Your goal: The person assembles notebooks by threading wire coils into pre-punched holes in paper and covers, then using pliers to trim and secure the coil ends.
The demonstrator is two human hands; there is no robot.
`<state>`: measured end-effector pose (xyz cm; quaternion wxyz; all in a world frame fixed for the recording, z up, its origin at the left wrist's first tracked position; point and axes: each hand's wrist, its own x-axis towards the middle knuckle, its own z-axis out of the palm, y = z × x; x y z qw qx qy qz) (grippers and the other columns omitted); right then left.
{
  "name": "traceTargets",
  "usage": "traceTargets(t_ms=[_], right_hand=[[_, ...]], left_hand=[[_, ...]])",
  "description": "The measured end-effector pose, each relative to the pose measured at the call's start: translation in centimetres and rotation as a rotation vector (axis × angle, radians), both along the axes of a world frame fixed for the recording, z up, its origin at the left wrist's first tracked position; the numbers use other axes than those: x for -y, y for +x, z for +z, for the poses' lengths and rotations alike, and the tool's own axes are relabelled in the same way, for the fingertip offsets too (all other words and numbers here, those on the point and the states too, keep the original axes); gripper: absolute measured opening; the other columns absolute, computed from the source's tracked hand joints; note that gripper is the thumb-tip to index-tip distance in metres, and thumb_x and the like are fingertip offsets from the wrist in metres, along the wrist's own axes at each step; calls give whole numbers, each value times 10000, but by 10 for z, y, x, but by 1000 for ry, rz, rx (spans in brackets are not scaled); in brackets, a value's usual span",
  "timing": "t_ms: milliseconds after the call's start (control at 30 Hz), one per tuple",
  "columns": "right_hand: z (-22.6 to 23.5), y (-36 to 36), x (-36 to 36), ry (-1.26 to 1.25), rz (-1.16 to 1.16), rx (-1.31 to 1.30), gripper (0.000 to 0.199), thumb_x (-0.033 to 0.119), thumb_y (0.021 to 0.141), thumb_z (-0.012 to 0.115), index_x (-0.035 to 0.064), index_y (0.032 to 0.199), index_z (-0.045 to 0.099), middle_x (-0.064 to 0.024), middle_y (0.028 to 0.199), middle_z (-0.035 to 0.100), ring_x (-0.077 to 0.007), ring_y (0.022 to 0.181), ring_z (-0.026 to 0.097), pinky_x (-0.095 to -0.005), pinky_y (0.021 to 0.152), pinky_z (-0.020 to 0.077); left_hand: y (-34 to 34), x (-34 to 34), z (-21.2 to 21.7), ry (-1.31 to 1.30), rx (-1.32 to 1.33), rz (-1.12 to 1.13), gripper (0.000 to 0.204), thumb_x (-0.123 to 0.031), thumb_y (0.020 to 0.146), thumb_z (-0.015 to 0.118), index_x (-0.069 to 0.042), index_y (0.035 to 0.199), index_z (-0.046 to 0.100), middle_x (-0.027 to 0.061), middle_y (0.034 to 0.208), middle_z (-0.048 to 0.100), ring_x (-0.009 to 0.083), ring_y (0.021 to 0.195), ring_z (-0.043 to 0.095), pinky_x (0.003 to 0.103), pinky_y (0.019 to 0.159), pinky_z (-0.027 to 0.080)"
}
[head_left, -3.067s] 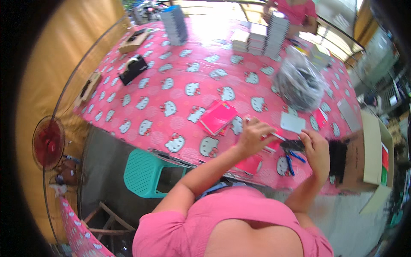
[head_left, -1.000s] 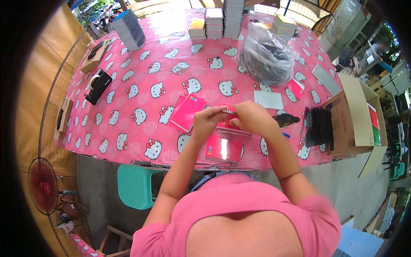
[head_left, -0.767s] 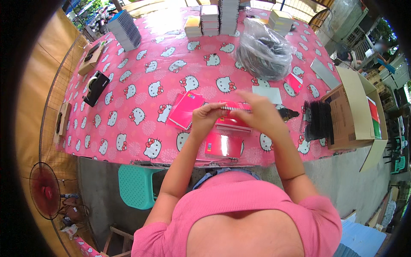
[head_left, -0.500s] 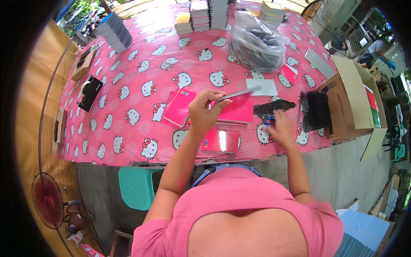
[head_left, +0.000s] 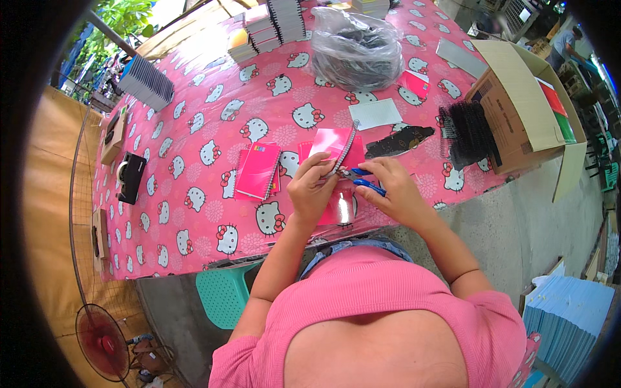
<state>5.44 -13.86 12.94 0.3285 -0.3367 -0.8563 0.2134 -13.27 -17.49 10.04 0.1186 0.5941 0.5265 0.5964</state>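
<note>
Both hands meet over one spiral notebook.
Left hand (head_left: pixel 312 187) grips the notebook (head_left: pixel 336 143) upright; right hand (head_left: pixel 396 191) clenches one blue pliers (head_left: pixel 362 179) at its spiral.

The tablecloth (head_left: pixel 194 187) was bright pink, patterned all over with white cartoon cat faces wearing red bows. The notebook (head_left: pixel 331 143) had a pink cover and a dark wire spiral, and a second notebook (head_left: pixel 257 169) beside it was the same pink. The pliers (head_left: pixel 363 180) had blue handles. A clear plastic bag (head_left: pixel 352 48) held something black — the loose binding coils (head_left: pixel 471 132) were black too. The cardboard box (head_left: pixel 521 107) was tan, the stool (head_left: pixel 223 297) teal, the fan (head_left: pixel 102 341) red — the person's top (head_left: pixel 388 310) pink.
</note>
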Motion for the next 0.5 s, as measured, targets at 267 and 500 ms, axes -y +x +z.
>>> traceTargets(t_ms=[267, 500], right_hand=[[-20, 16, -18, -1732, 272, -317, 346, 319, 948, 509, 13, 1081, 597, -86, 1124, 605, -161, 1012, 573, -320, 806, 480], [-47, 61, -59, -389, 166, 204, 403, 310, 925, 509, 32, 1218, 502, -159, 1144, 549, -291, 1048, 535, -380, 898, 415]], left_hand=[[-4, 4, -21, 65, -139, -6, 173, 29, 704, 714, 18, 867, 659, 121, 979, 643, 209, 786, 654, 273, 664, 543], [-15, -6, 14, -300, -343, -372, 369, -95, 667, 801, -28, 989, 634, 150, 1078, 590, 252, 935, 619, 336, 788, 518]])
